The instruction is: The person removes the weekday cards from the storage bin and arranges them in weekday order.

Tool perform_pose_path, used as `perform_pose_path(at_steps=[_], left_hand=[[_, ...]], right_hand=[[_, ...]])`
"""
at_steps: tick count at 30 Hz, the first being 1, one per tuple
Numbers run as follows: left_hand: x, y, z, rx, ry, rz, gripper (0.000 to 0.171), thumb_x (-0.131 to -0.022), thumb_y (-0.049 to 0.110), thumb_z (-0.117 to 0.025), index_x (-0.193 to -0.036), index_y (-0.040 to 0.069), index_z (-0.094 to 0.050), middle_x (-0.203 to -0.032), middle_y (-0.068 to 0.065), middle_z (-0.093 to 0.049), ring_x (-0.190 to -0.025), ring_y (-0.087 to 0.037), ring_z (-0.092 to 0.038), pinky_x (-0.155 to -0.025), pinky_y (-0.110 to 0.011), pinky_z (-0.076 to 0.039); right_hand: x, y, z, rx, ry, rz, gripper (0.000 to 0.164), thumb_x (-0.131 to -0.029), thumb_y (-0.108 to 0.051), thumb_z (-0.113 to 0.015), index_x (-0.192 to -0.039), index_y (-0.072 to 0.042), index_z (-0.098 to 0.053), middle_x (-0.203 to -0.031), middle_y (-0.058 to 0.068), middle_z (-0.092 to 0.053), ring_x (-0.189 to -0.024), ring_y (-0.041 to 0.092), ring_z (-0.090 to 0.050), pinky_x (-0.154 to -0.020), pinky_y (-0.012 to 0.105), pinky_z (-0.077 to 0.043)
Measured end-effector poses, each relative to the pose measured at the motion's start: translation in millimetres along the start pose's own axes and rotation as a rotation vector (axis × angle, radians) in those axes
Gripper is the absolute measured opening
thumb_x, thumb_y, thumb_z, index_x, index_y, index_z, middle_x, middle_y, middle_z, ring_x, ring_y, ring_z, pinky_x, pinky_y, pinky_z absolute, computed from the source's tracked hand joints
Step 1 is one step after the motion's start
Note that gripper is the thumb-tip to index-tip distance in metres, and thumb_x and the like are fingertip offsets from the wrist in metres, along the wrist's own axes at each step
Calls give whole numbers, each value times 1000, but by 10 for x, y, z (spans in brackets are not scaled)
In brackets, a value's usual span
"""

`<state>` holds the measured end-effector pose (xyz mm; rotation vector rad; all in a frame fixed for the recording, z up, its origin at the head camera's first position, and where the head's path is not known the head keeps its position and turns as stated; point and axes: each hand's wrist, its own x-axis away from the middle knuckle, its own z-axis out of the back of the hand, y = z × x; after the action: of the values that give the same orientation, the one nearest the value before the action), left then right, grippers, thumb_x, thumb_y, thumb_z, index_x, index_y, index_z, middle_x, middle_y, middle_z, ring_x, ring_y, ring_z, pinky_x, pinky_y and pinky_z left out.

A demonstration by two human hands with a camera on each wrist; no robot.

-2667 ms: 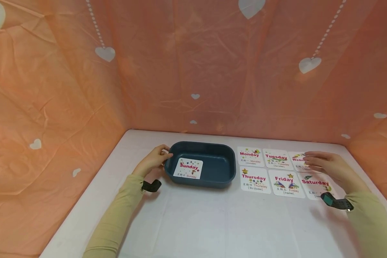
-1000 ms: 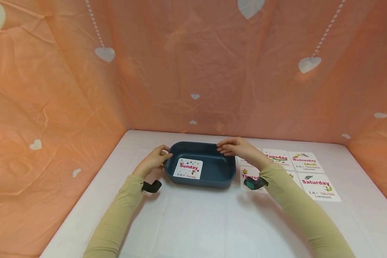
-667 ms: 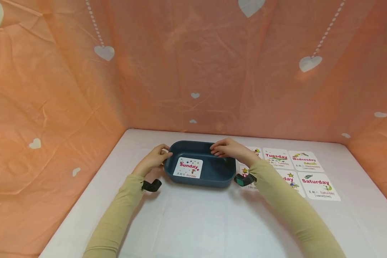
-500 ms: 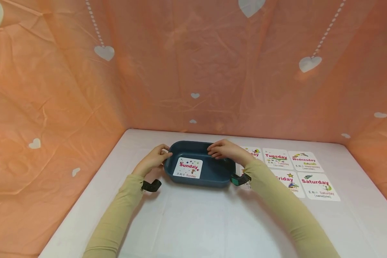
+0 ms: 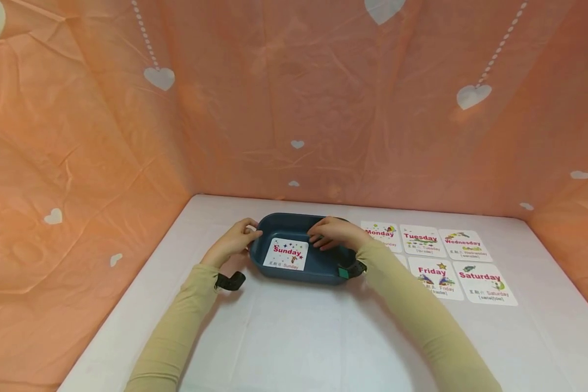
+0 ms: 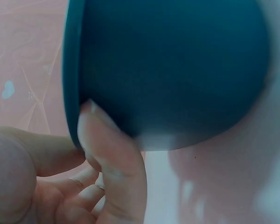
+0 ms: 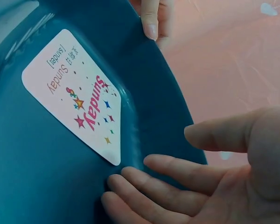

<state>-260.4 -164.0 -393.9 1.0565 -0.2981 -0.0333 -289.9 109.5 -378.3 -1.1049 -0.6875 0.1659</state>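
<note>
A dark blue oblong tray [image 5: 274, 222] stands on the table, with the Sunday card [image 5: 286, 254] lying face up inside at its left. My left hand [image 5: 231, 242] pinches the tray's left rim; the left wrist view shows thumb and finger [image 6: 113, 154] on either side of the wall. My right hand [image 5: 340, 233] is over the right half of the tray, holding nothing. In the right wrist view its fingers [image 7: 154, 191] are loosely spread and reach toward the Sunday card [image 7: 77, 98], apart from it. Whether they touch the tray's floor I cannot tell.
Right of the tray lie the Monday [image 5: 379, 233], Tuesday [image 5: 423, 240], Wednesday [image 5: 465, 245], Friday [image 5: 435, 279] and Saturday [image 5: 485, 283] cards in two rows. Another card at the lower left is mostly hidden by the right sleeve. Pink cloth [image 5: 323, 109] hangs behind the white table [image 5: 294, 332].
My right hand has come from over the Wednesday and Saturday cards leftward to the tray, then a little further left and down into it. My left hand keeps its hold on the rim.
</note>
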Motion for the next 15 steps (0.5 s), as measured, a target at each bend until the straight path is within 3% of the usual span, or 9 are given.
perform_pose_path(at_steps=[15], left_hand=[[5,11,-1,-13,4,15,33,-100,15,-52,-128,0,-44,-87,-18,-51,-66,-20,-54,-57,-33,-50]], right_hand=[[-62,-11,-76,-74,-22,-58,38,-96,-19,-53,-121,9,-55,-119,23,-60,-105,31,-61,-86,41,-50]])
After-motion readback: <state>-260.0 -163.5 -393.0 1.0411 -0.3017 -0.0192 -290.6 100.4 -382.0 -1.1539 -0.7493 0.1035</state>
